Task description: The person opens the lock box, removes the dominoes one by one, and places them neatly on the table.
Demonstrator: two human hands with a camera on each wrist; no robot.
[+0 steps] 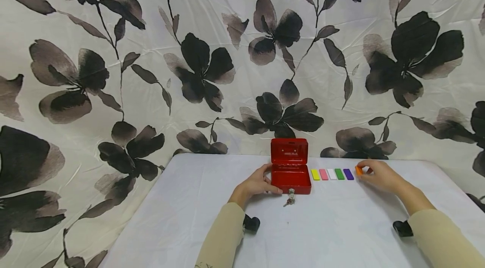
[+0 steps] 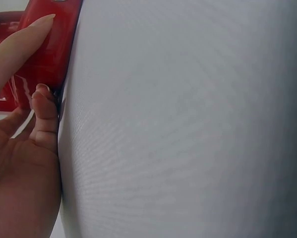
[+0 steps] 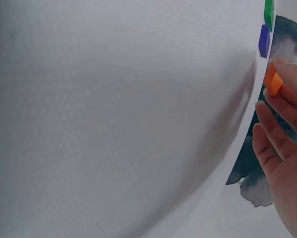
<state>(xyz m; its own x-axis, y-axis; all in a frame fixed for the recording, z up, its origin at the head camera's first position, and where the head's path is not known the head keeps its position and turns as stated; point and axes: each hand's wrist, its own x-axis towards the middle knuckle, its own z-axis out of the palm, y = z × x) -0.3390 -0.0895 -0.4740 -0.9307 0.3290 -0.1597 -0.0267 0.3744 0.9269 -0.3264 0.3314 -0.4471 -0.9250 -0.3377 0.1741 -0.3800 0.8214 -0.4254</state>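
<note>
A red metal cash box [image 1: 291, 179] stands on the table with its lid [image 1: 289, 151] raised. Its inside looks bare, and a small bunch of keys [image 1: 290, 200] hangs at the front lock. My left hand [image 1: 255, 183] grips the box's left front corner, the thumb against the front and the fingers along the side. My right hand [image 1: 382, 176] pinches an orange block [image 3: 273, 81] between thumb and fingertips, at the right end of a row of flat blocks. Closest to it lies the purple block [image 1: 348, 174].
Left of the purple block, the row holds a green block [image 1: 339, 174], a white block [image 1: 331, 174], a pink block [image 1: 323, 174] and a yellow block [image 1: 315, 174], the last beside the box. A flowered cloth [image 1: 212, 15] hangs behind the white table [image 1: 159, 234].
</note>
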